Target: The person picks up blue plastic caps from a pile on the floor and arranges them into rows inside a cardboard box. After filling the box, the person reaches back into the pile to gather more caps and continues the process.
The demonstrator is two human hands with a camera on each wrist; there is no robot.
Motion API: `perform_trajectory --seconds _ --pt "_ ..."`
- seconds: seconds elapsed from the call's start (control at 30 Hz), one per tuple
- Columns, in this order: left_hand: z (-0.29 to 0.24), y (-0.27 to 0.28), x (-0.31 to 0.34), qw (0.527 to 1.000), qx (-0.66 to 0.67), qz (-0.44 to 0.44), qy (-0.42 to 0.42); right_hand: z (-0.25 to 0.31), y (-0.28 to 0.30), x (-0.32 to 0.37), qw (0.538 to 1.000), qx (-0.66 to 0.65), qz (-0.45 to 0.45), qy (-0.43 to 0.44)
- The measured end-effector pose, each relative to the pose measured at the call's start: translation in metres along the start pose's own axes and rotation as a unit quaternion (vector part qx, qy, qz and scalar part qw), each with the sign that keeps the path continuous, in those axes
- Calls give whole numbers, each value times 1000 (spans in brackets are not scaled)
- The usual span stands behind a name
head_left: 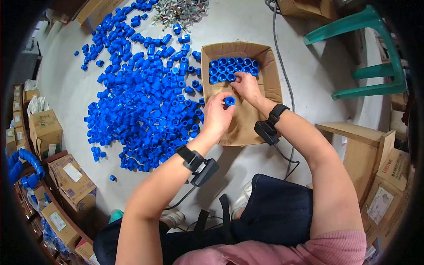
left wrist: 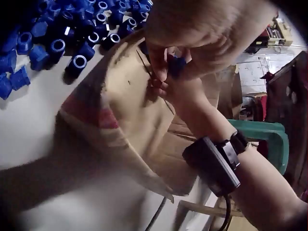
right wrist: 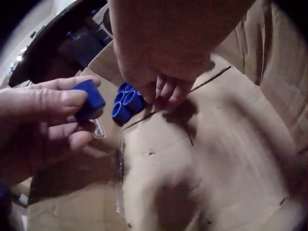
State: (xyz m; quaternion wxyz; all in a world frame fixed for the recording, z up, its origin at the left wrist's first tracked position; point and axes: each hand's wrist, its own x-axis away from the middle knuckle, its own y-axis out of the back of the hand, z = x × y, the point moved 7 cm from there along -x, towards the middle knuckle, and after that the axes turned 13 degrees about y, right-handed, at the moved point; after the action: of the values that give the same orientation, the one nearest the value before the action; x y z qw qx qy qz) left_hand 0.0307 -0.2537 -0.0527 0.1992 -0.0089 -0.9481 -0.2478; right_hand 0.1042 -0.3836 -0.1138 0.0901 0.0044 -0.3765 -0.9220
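Inside a cardboard box (head_left: 245, 126), blue pipe fittings (head_left: 230, 69) stand in rows at the far end, their round openings up. My left hand (head_left: 218, 115) pinches another blue pipe fitting (head_left: 229, 101) over the near part of the box; in the right wrist view this fitting (right wrist: 90, 100) sits between thumb and fingers. My right hand (head_left: 248, 87) reaches down into the box, its curled fingertips gripping the end fitting (head_left: 231, 77) of the nearest row. The right wrist view shows those fingers (right wrist: 168, 91) low against the box floor, partly hiding the rows.
A large heap of loose blue fittings (head_left: 141, 106) covers the floor left of the box. Small metal parts (head_left: 181, 12) lie beyond it. A green plastic stool (head_left: 375, 70) and a black cable (head_left: 286, 75) are on the right. Cartons (head_left: 73, 181) line the left side.
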Motion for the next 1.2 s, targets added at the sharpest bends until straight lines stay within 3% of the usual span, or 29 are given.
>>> perform_trajectory --seconds 0.07,0.17,0.23,0.27,0.4,0.5,0.57,0.7,0.77,0.83,1.0,1.07,1.2 --pt "0 -9 -7 997 -22 15 68 0 2 0 999 -29 3 -13" --pt "3 -17 -22 998 -2 -28 60 -8 11 4 997 -63 -40 -24" --pt "10 -26 -34 997 -1 -43 56 2 22 11 997 -79 -17 22" --pt "14 -30 -40 996 -8 -50 71 6 24 19 988 -148 27 28" --pt "17 -44 -43 995 -4 -45 88 -3 21 39 978 -184 92 22" --pt "16 -55 -43 995 28 -39 89 -5 30 42 988 -115 91 45" --pt "15 -58 -43 985 133 -26 103 -13 31 43 991 -113 61 34" --pt "16 -69 -51 974 198 14 113 -12 35 39 995 -96 27 7" --pt "14 -69 -54 980 184 -1 73 -13 32 35 996 -85 11 8" --pt "24 -74 -60 975 185 10 118 -18 32 31 996 -85 -33 -2" --pt "28 -74 -57 977 173 -15 127 -31 24 19 995 -66 -76 -9" --pt "21 -75 -49 965 167 68 191 -31 20 17 995 -75 -62 -30" --pt "28 -75 -52 961 190 74 188 -35 16 15 993 -67 -85 -43"
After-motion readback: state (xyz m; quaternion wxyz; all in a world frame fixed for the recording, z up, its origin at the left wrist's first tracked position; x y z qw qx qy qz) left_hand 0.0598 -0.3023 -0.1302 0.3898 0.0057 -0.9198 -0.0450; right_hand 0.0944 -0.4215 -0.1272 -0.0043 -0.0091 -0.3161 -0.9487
